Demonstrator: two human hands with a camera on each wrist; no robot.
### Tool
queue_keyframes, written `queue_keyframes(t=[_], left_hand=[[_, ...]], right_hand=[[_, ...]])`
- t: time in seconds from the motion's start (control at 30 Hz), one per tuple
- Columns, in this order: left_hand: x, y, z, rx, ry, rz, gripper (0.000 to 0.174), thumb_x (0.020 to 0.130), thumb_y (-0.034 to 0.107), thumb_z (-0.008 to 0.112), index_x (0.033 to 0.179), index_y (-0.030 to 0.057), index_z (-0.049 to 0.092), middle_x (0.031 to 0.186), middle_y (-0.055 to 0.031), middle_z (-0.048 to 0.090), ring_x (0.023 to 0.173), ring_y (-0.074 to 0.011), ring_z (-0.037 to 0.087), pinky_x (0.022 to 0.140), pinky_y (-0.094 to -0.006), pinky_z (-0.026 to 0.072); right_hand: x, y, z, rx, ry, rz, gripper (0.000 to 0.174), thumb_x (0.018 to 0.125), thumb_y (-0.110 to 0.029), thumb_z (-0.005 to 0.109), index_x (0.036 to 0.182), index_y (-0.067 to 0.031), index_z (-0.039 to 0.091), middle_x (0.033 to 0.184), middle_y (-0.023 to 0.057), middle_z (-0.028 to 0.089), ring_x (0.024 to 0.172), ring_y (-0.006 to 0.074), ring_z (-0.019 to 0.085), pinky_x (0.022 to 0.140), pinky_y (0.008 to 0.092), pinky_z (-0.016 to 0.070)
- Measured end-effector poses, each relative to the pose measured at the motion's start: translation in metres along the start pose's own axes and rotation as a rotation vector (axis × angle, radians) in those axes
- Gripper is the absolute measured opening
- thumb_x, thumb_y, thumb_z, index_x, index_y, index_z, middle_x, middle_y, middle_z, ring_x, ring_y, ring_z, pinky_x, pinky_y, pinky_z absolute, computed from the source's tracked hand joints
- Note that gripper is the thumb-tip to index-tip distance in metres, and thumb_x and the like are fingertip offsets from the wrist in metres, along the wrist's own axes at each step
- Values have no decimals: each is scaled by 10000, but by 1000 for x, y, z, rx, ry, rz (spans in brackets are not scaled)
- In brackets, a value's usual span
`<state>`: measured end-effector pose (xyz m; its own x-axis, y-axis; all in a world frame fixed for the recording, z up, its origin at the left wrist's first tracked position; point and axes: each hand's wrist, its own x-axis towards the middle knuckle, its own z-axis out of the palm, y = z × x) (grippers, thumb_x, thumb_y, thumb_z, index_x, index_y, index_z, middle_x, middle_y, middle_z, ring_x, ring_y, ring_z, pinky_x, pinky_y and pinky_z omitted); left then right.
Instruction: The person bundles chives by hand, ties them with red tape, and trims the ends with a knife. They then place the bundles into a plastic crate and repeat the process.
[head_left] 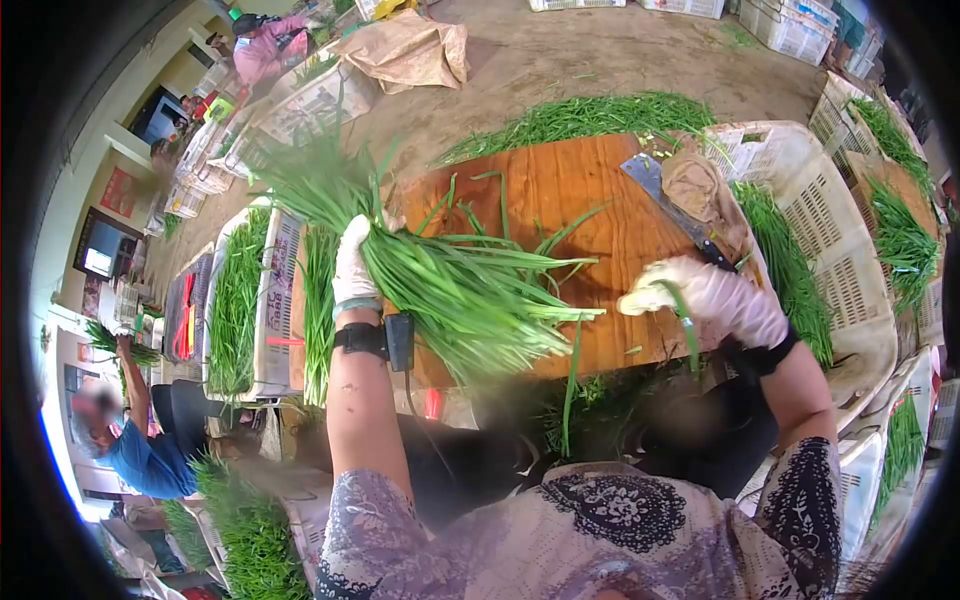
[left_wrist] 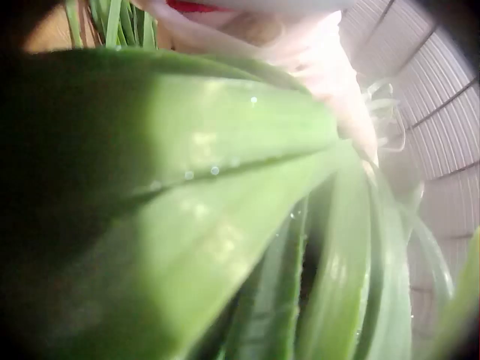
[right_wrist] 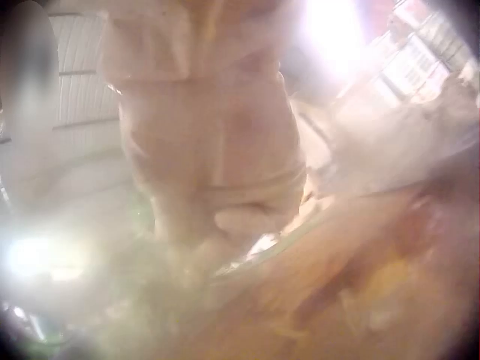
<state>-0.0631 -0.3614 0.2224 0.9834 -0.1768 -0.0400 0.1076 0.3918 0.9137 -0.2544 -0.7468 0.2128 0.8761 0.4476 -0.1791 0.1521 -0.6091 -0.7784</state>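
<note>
A large bunch of long green leaves (head_left: 460,290) fans out over a wooden board (head_left: 570,210), its pale stalk ends pointing right. My gloved left hand (head_left: 354,262) grips it near the board's left side; wide leaves (left_wrist: 225,157) fill much of the left wrist view, partly hiding the glove (left_wrist: 322,67). My gloved right hand (head_left: 725,298) is over the board's right side, apart from the bunch, fingers curled round a loose green leaf (head_left: 686,325) that hangs down. In the right wrist view the glove (right_wrist: 217,142) is blurred and its fingertips are unclear.
A cleaver (head_left: 665,195) lies at the board's upper right beside a crumpled brown bag (head_left: 692,185). Crates of greens stand on both sides, one with a white wall (head_left: 835,215). More greens (head_left: 590,115) lie beyond the board. Another person (head_left: 155,455) is at the left.
</note>
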Motion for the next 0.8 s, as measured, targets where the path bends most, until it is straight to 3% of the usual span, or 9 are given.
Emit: queue_keyframes(t=[0.1,0.13,0.23,0.3,0.33,0.5,0.57,0.63,0.8], left_hand=[[0,1,-3,-67,-93,51,351,789,376,663,807,57,520,725,-23,507,751,-182,509,930,-343,421],[4,-1,-6,-84,-152,61,356,780,381,667,778,68,497,711,-15,481,731,-174,486,928,-336,410],[14,-6,-9,-109,-252,52,334,713,355,682,761,78,502,709,-21,468,709,-181,483,930,-382,409],[6,-2,8,-83,-245,41,383,737,386,688,712,109,425,681,2,427,686,-161,444,912,-326,397],[6,1,13,-67,-305,50,387,723,382,696,713,108,422,681,0,428,698,-165,448,923,-331,391],[15,-15,-1,-120,-121,-47,319,779,344,669,764,73,502,706,-26,511,689,-187,509,916,-363,445],[15,-24,-1,-97,18,-104,305,814,340,660,817,53,554,734,-46,572,707,-209,557,897,-375,475],[22,-30,-5,-96,-14,-127,303,855,327,669,935,41,609,813,-70,645,777,-223,622,811,-378,527],[25,-33,7,-151,27,-266,258,849,279,682,955,54,615,844,-53,653,747,-191,633,771,-353,542]], right_hand=[[-13,53,-21,-343,195,-288,191,915,-195,578,1009,-67,684,1030,123,670,928,243,653,870,337,510],[9,41,-11,251,420,-315,233,921,-218,572,1074,-74,672,1127,128,643,931,252,651,878,345,507],[63,-13,0,-179,376,-393,329,964,-169,458,1264,-162,593,1433,118,444,1215,202,504,1026,329,397],[111,-18,32,106,165,-425,477,937,-74,422,1402,-180,445,1530,91,291,1364,224,358,1115,327,296],[132,-3,53,113,149,-606,483,961,-105,395,1441,-141,366,1517,110,311,1384,219,319,1125,323,276],[95,-35,71,631,-173,218,430,1026,-330,352,1357,-72,447,1180,113,602,1070,165,570,932,297,457],[114,32,107,301,9,-61,490,1007,-430,376,1299,-61,512,1045,100,639,938,166,592,835,305,477],[99,1,84,305,-59,54,510,1004,-462,363,1250,-53,543,1035,61,643,803,153,600,739,288,504],[74,5,86,1108,-162,71,530,960,-564,412,1249,-150,571,856,-25,617,617,40,480,487,198,363]])
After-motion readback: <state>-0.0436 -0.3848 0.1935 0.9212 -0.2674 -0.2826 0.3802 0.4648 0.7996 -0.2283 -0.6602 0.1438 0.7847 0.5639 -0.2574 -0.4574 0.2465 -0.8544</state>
